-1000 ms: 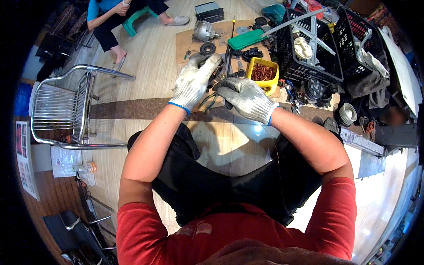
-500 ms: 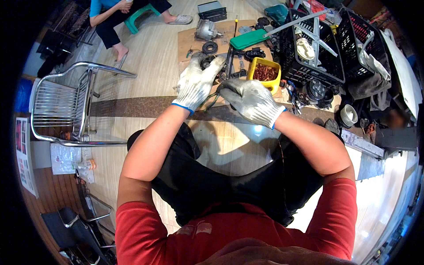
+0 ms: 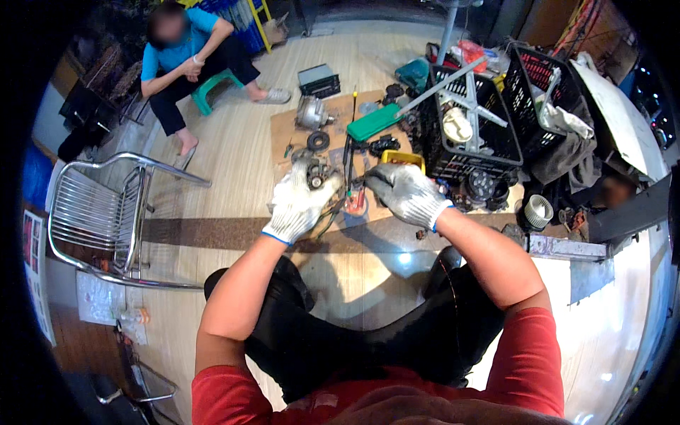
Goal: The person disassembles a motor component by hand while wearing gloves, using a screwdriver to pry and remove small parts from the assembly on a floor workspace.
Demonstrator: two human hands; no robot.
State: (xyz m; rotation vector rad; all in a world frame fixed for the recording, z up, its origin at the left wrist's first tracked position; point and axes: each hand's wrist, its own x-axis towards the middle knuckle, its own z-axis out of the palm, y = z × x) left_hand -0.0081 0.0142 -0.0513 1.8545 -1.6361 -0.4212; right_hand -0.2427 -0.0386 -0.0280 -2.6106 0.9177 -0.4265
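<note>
My left hand [image 3: 297,202], in a white knit glove with dark smudges, is closed around a small round metal motor part [image 3: 316,177] with a dark hub. Dark wires [image 3: 327,221] hang below it. My right hand [image 3: 409,191], gloved the same way, has its fingers drawn together at the right of the part; what lies between them is hidden. Just beyond the right hand stands a yellow container [image 3: 404,157], mostly covered by that hand. A red item [image 3: 354,202] lies on the floor between my hands.
On a cardboard sheet [image 3: 283,134] lie a metal motor housing [image 3: 312,112], a black ring [image 3: 319,142] and a flat green case [image 3: 374,122]. Black crates [image 3: 471,161] stand at the right. A metal chair [image 3: 88,219] is at the left; a seated person [image 3: 191,64] is beyond.
The view has tilted up, showing more of the far floor and the seated person. My left hand has turned, exposing the metal part. My right hand sits farther from the left and covers more of the yellow container.
</note>
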